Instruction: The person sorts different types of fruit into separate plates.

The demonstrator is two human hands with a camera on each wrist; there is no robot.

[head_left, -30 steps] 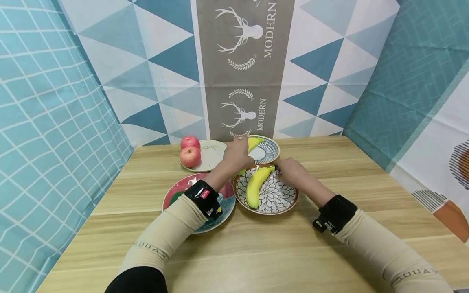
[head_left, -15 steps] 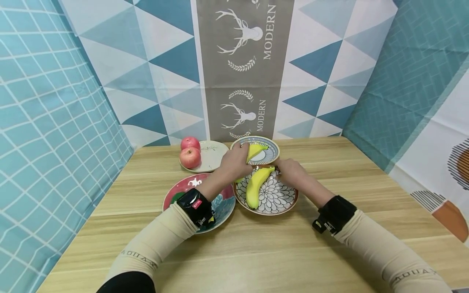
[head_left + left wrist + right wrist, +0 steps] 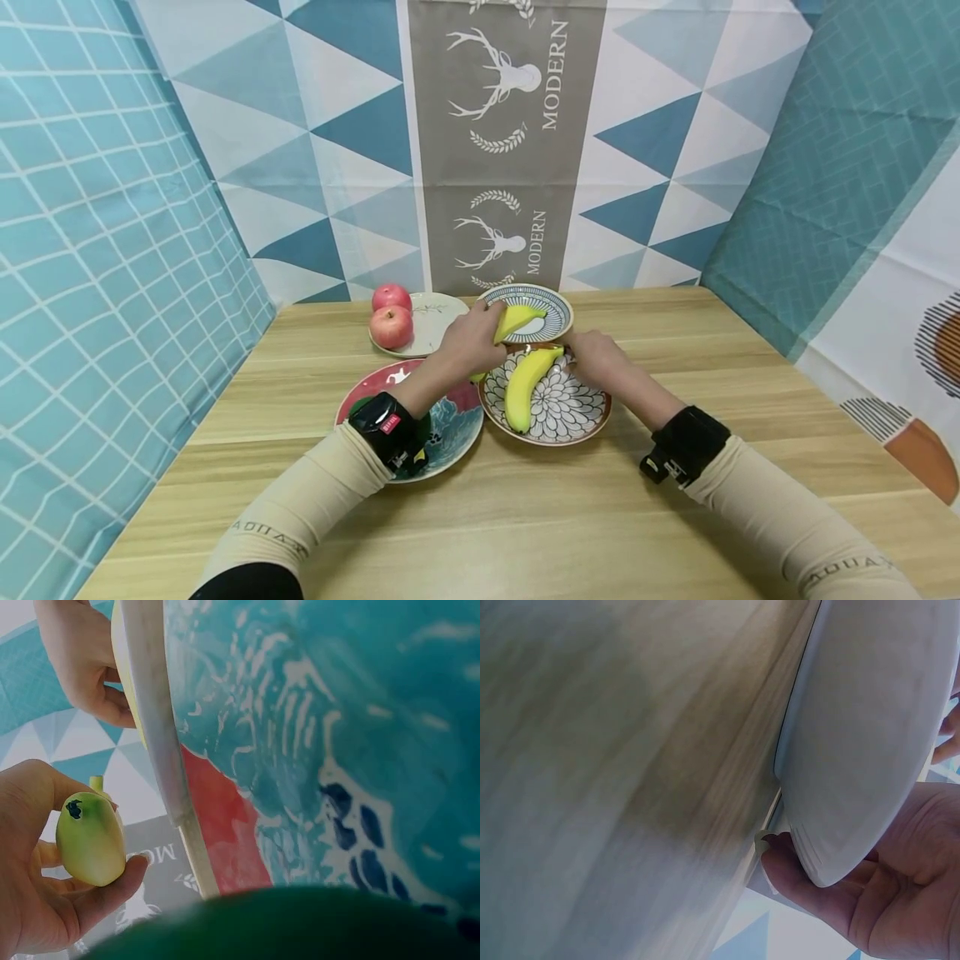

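Observation:
My left hand (image 3: 472, 340) grips a banana (image 3: 519, 320) in front of the small blue-and-white plate (image 3: 558, 325) at the back. In the left wrist view the banana's green-tinged tip (image 3: 91, 844) pokes out between thumb and fingers. A second banana (image 3: 527, 390) lies on the petal-patterned plate (image 3: 573, 412), its stem toward the back right. My right hand (image 3: 598, 360) holds that plate by its back right rim. In the right wrist view the thumb (image 3: 799, 881) lies beneath the plate's white underside (image 3: 870, 735); the other fingers are partly hidden by the plate.
Two red apples (image 3: 392, 327) sit on the pale plate (image 3: 431, 333) at the back left. Before it stands a pink-and-blue plate (image 3: 457, 433) with a green thing (image 3: 424, 427) on it, partly covered by my left wrist. Patterned cloth walls (image 3: 637, 167) enclose the wooden table.
My left hand has moved left and nearer with its banana, away from the small back plate. My right hand has stayed at the petal-patterned plate's rim.

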